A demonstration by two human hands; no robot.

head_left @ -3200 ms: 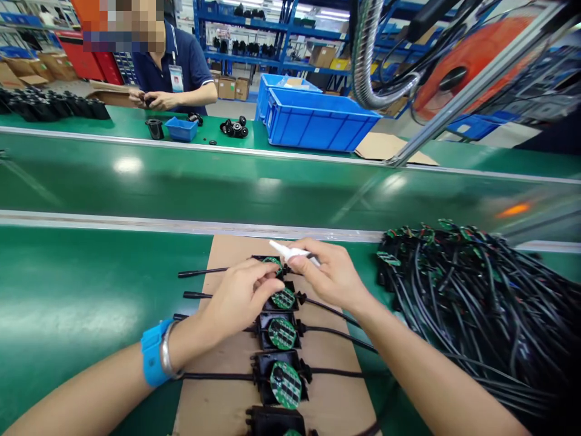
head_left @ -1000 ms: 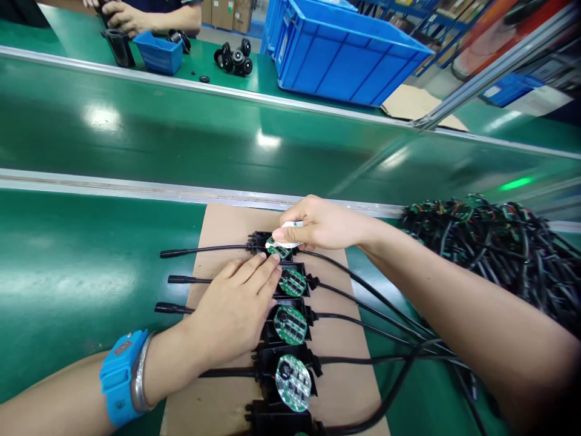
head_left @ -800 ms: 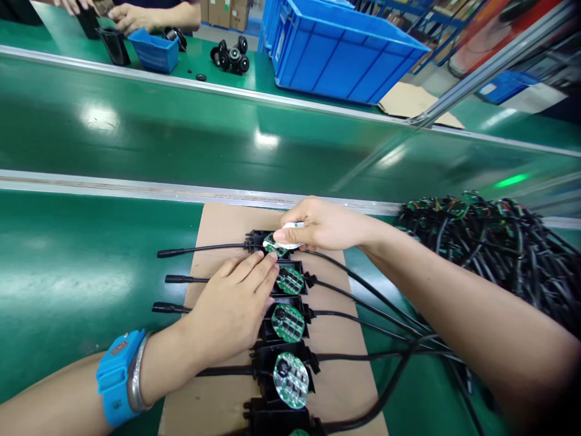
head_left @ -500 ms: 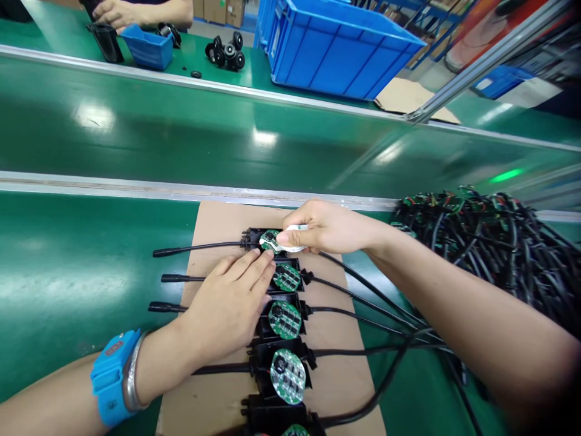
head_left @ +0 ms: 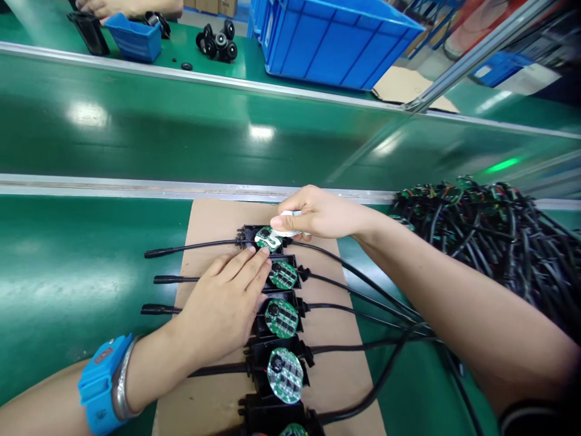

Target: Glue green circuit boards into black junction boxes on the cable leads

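Note:
Several black housings with round green circuit boards (head_left: 285,375) lie in a column on a cardboard sheet (head_left: 200,399), black cables running out on both sides. My right hand (head_left: 308,212) grips a small white tube (head_left: 285,225), its tip over the farthest board (head_left: 267,239), which bears a curved white strip of paste. My left hand (head_left: 227,297) lies flat with fingers extended, fingertips beside the farthest housing, palm over the left sides of the nearer ones. A blue strap (head_left: 104,384) and a metal bangle are on the left wrist.
A big heap of black cables with boards (head_left: 494,242) lies at the right. Beyond the metal rail are a large blue crate (head_left: 340,45), a small blue bin (head_left: 134,37), black wheeled parts (head_left: 218,42) and another person's hand (head_left: 102,7).
My right hand and the white tube have lifted slightly away from the farthest board, showing more white paste on it. The whole view has shifted slightly; my left hand stays on the housings.

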